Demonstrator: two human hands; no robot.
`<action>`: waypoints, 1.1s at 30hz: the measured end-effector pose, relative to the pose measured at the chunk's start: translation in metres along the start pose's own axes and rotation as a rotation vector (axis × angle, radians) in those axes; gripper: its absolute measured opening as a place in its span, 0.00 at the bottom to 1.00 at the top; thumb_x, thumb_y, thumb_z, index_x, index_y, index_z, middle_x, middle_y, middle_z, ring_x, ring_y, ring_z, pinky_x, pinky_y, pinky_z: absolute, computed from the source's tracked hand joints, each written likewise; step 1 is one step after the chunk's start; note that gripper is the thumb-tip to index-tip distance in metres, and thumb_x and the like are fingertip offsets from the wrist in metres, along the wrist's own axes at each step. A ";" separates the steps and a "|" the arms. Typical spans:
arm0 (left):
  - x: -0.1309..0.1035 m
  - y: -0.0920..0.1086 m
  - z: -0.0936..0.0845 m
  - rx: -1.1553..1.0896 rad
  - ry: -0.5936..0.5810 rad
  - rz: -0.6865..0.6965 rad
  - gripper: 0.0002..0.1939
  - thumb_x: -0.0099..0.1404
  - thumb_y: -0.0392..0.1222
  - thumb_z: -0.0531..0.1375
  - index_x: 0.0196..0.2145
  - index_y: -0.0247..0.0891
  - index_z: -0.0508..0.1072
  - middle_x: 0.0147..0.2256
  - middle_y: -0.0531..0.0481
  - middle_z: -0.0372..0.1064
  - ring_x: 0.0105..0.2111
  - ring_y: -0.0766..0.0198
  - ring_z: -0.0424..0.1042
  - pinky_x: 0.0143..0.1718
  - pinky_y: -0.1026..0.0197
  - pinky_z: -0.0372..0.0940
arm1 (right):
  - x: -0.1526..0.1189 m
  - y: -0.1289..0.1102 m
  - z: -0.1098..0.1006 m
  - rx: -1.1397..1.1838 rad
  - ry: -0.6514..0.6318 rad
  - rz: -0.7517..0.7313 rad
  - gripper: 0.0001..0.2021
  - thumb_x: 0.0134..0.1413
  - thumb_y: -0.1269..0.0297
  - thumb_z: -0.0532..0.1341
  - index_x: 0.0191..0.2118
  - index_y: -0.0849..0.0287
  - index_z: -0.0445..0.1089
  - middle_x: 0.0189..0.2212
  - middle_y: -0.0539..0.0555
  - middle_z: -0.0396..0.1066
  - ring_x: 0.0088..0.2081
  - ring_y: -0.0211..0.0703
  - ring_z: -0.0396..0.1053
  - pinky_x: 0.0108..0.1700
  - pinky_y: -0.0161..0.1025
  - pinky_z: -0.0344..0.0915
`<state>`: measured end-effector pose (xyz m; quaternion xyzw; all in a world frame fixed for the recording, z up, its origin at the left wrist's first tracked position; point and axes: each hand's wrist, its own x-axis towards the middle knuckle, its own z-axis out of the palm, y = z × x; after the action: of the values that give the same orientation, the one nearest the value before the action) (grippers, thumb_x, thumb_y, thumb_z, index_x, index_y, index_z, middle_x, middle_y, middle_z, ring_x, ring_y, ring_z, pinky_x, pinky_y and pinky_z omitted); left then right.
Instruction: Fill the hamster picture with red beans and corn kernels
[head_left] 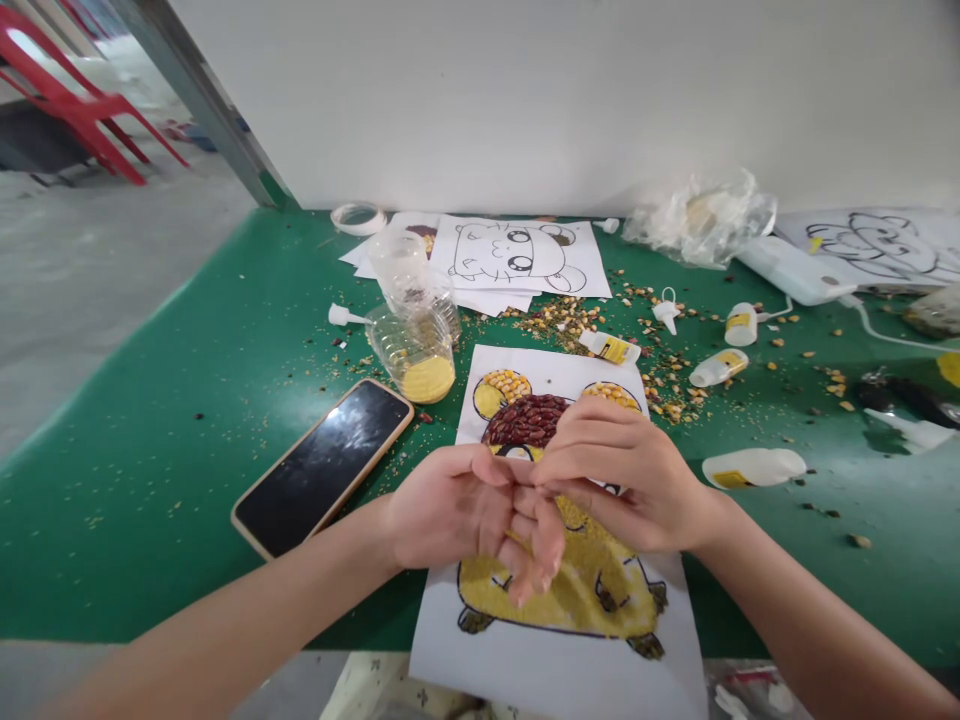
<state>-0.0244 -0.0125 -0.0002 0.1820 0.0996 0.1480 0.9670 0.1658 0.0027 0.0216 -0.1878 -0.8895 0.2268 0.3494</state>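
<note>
Above a seed picture (555, 620) on white paper, my two hands meet. My left hand (480, 510) is turned palm up, its fingers loosely bent and spread a little, with nothing visible lying in the palm. My right hand (630, 470) has its thumb and fingers pinched together against the left hand's finger. Whatever is between those fingertips, if anything, is hidden. The picture shows an animal with a yellow grain-covered body, dark red beans (526, 418) on its head and corn kernels (506, 383) in its ears. My hands cover part of its face.
A phone (322, 468) and a clear cup with yellow grain (429, 378) are on the left. Scattered seeds (562, 318), several glue bottles (754, 467), a plastic bag (701, 222) and a white device (795, 270) are on the green table (172, 480). Drawing sheets (517, 255) lie behind.
</note>
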 end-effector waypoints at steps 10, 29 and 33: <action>0.001 -0.004 -0.004 0.026 -0.067 -0.046 0.20 0.55 0.37 0.42 0.30 0.25 0.72 0.27 0.37 0.70 0.21 0.58 0.71 0.18 0.59 0.64 | -0.003 -0.001 -0.002 -0.140 -0.074 -0.073 0.14 0.47 0.80 0.51 0.36 0.57 0.68 0.28 0.49 0.73 0.33 0.41 0.63 0.42 0.41 0.63; 0.001 0.001 -0.003 0.090 -0.072 -0.063 0.18 0.56 0.36 0.42 0.33 0.27 0.70 0.29 0.36 0.71 0.21 0.55 0.72 0.18 0.57 0.64 | -0.004 -0.002 0.005 -0.094 -0.021 -0.018 0.12 0.47 0.81 0.51 0.32 0.59 0.66 0.27 0.51 0.69 0.31 0.38 0.61 0.44 0.41 0.63; 0.000 0.001 -0.003 0.085 -0.063 -0.056 0.18 0.56 0.36 0.42 0.33 0.27 0.69 0.29 0.36 0.71 0.22 0.55 0.73 0.20 0.57 0.66 | -0.003 -0.002 0.005 -0.097 -0.005 -0.017 0.12 0.47 0.81 0.51 0.32 0.59 0.66 0.27 0.51 0.70 0.31 0.38 0.62 0.44 0.41 0.63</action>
<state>-0.0253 -0.0107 -0.0025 0.2247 0.0805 0.1104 0.9648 0.1641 -0.0017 0.0176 -0.1966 -0.9018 0.1811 0.3396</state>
